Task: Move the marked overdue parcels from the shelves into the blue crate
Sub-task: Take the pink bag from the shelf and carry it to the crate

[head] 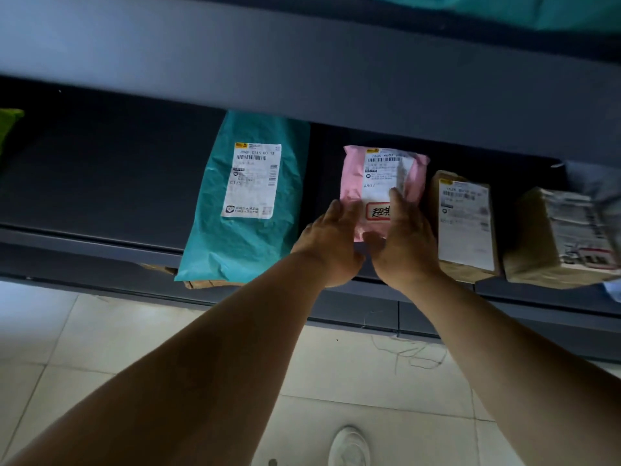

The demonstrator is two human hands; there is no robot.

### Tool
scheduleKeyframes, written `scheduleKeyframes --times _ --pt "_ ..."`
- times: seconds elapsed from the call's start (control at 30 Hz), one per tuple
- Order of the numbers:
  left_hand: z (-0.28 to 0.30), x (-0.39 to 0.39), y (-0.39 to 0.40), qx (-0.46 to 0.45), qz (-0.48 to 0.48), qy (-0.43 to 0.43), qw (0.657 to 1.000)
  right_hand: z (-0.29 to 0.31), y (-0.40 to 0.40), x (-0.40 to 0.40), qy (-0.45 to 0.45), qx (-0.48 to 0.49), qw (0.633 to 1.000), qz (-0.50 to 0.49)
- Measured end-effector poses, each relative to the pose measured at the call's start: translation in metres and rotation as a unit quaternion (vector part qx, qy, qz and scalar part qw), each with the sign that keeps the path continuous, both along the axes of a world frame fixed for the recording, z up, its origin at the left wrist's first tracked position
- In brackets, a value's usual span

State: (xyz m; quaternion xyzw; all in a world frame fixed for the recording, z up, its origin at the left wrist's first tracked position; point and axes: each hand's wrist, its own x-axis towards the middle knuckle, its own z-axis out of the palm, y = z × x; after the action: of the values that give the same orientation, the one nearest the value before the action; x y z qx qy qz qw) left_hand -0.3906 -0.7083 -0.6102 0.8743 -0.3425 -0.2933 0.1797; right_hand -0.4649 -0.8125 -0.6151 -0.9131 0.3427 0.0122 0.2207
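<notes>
- Pink parcel (353,183) lies on the dark shelf (100,183), near its front edge; a red-bordered handwritten tag (378,211) sits at the foot of its white label.
- Left hand (331,242) grips the pink parcel's lower left edge.
- Right hand (403,240) clamps its lower right, thumb across the label.
- Teal parcel (248,200) lies left of the pink parcel; two brown parcels (465,223) lie right of it.
</notes>
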Motion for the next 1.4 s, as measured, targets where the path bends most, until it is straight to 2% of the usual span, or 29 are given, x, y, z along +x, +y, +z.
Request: scheduleKeyframes --times 0.2,0.4,0.57,0.77,0.97,1.1,1.4 --pt "0.0 -0.016 0.006 -0.053 0.116 -0.001 0.992 0.005 0.015 -0.012 -0.054 0.055 0.996 -0.033" --pt "0.006 -0.033 0.01 -0.073 0.215 0.065 0.972 0.005 0.019 -0.022 -0.041 0.076 0.996 -0.003" --pt "0.033 -0.046 0.014 -0.13 0.287 0.063 0.947 0.029 0.023 -0.028 -0.095 0.115 0.989 -0.01" --pt "0.08 -0.057 0.051 -0.172 0.317 0.04 0.932 0.075 0.053 -0.039 -0.123 0.123 0.984 0.035" --pt "0.114 -0.076 0.135 -0.174 0.348 0.025 0.921 0.11 0.126 -0.043 -0.097 0.178 0.977 0.07" --pt "0.142 -0.086 0.212 -0.221 0.449 0.084 0.862 0.136 0.201 -0.041 -0.082 0.189 0.972 0.115" --pt "0.212 -0.125 0.425 -0.227 0.532 0.029 0.815 0.205 0.408 -0.045 -0.085 0.195 0.943 0.257"
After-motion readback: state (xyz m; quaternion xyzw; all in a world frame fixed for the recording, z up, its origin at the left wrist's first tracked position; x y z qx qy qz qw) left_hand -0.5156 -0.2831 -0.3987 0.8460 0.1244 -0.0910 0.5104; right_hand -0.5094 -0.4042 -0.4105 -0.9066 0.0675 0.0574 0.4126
